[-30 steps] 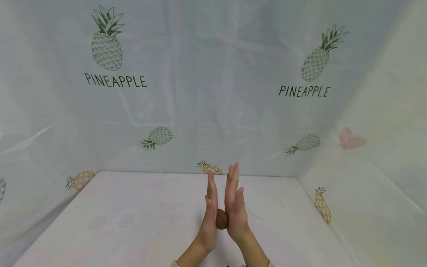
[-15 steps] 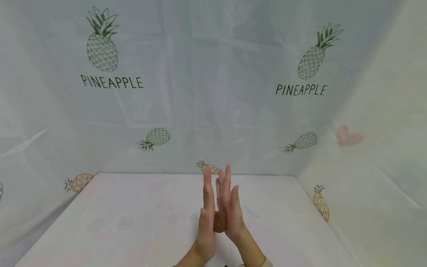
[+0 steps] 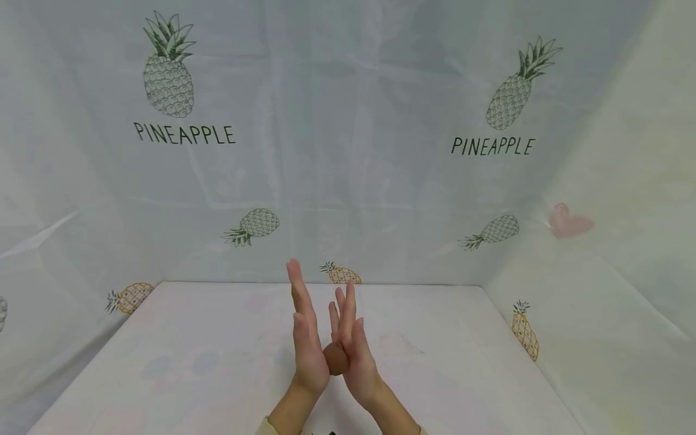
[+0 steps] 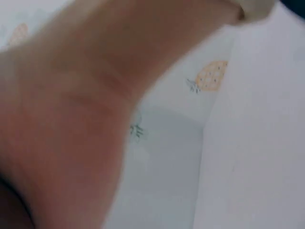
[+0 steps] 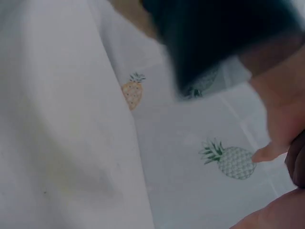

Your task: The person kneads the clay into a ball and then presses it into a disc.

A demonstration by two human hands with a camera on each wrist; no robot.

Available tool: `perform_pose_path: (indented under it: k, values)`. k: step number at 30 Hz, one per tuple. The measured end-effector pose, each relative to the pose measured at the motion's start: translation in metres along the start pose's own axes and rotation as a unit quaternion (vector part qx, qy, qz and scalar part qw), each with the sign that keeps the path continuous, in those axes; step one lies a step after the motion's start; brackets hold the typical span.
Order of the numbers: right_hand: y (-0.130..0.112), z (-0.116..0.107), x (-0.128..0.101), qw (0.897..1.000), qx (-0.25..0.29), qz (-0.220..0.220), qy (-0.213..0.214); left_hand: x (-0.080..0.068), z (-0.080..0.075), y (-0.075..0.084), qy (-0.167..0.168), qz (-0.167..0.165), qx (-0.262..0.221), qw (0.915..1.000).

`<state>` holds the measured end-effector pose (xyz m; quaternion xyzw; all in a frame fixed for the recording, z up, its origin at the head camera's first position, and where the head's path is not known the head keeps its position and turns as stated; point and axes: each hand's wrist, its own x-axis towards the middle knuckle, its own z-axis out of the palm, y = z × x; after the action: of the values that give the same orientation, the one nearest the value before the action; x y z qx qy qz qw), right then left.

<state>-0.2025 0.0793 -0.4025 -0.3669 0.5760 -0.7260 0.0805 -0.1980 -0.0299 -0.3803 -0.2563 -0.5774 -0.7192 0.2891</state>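
Pressing flat from both sides, the left hand (image 3: 307, 344) and right hand (image 3: 353, 350) sandwich a small brown ball (image 3: 336, 359) between their palms, fingers straight and pointing up, low in the frame's centre above the white counter (image 3: 206, 362). It looks light and soft, likely dough or clay, best held across its middle with even palm pressure.

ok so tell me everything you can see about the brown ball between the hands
The brown ball is small, roundish and matte, like clay or dough, though the material is not certain. It sits pressed between the palms of the left hand and right hand, whose fingers are straight and point upward. Only its near side shows. It is held above the white table, not touching it.
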Motion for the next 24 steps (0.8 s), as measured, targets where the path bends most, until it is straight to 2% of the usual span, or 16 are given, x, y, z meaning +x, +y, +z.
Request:
perform_pose_path:
  k: [6, 9, 13, 16, 18, 20, 24]
  values:
    - [-0.001, 0.007, -0.002, 1.0, -0.018, -0.014, 0.019, 0.007, -0.012, -0.017, 0.04, -0.056, 0.048, 0.9965]
    - [-0.002, 0.009, -0.002, 0.999, -0.034, -0.022, 0.033, 0.009, -0.016, -0.025, 0.051, -0.074, 0.098, 0.9911]
    - [-0.008, 0.009, -0.004, 0.996, -0.057, -0.035, 0.061, 0.005, -0.011, -0.034, 0.051, -0.058, 0.188, 0.9791]
    - [-0.014, 0.005, -0.005, 0.993, -0.075, -0.035, 0.082, -0.001, -0.002, -0.04, 0.031, -0.047, 0.223, 0.9732]
    - [-0.017, 0.001, -0.005, 0.992, -0.077, -0.032, 0.093, -0.007, 0.004, -0.042, 0.004, -0.05, 0.213, 0.9758]
    - [-0.018, -0.004, -0.005, 0.991, -0.081, -0.033, 0.102, -0.013, 0.01, -0.044, -0.026, -0.057, 0.183, 0.9812]
    - [-0.021, -0.01, -0.003, 0.99, -0.077, -0.038, 0.114, -0.023, 0.015, -0.042, -0.085, -0.086, 0.087, 0.9888]
